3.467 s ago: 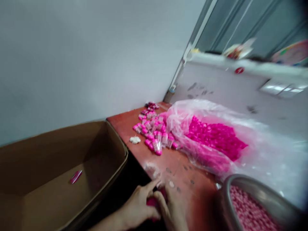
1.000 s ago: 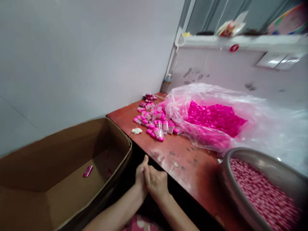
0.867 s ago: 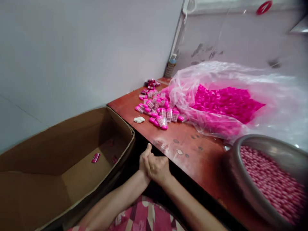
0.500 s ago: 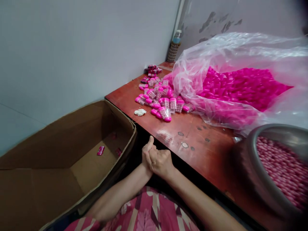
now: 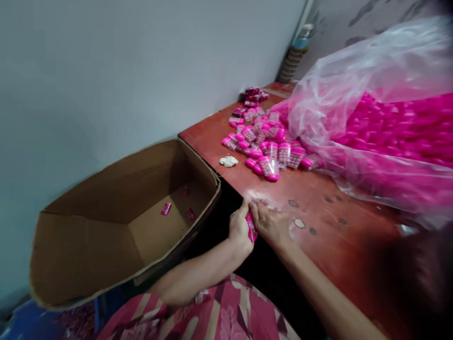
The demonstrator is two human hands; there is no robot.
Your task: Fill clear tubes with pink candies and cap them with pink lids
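Observation:
My left hand (image 5: 239, 226) and my right hand (image 5: 269, 224) meet at the near edge of the red-brown table (image 5: 318, 212). Both are closed around a small pink capped container (image 5: 251, 229) held between them. Farther back on the table lies a heap of several filled clear containers with pink caps (image 5: 264, 141). A large clear plastic bag (image 5: 371, 108) full of pink caps lies at the right.
An open cardboard box (image 5: 123, 208) stands left of the table, with a few small pink pieces on its bottom. A white crumpled bit (image 5: 228, 161) lies near the table's left edge. A wrapped bottle (image 5: 292, 61) stands in the far corner by the wall.
The view has swung left, and the metal bowl of pink beads has left the frame. My clasped hands have moved up to the table's edge, and a pink container now shows between them.

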